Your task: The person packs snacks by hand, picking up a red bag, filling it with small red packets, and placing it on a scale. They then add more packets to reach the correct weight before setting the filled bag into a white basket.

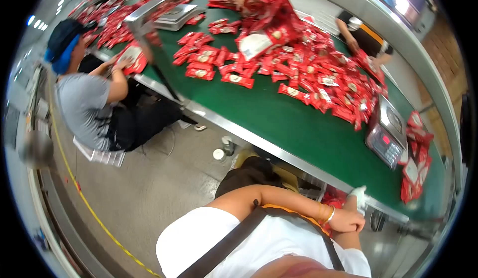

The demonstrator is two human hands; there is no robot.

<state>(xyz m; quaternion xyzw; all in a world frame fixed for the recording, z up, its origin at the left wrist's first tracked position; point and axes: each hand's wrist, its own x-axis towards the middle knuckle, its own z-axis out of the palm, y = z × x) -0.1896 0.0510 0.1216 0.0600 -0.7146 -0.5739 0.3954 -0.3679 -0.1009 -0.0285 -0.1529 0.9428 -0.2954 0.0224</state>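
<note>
My left hand (pixel 347 220), bare with a bracelet at the wrist, is closed round my right forearm. My right hand (pixel 357 198), in a white glove, is at the near edge of the green work table (pixel 239 109). Its fingers are too small and partly hidden to tell what they do. Red packets (pixel 334 198) show below the edge beside it. Ahead on the table stands a digital scale (pixel 386 136) with a lit red display. To its right lie larger red bags (pixel 416 171).
A heap of small red packets (pixel 303 74) covers the table's middle. Another person pours packets from a large red bag (pixel 264 34). A seated co-worker (pixel 94 94) holds a red bag at the left. A metal frame (pixel 154 54) crosses the table. A second scale (pixel 175 16) stands farther back.
</note>
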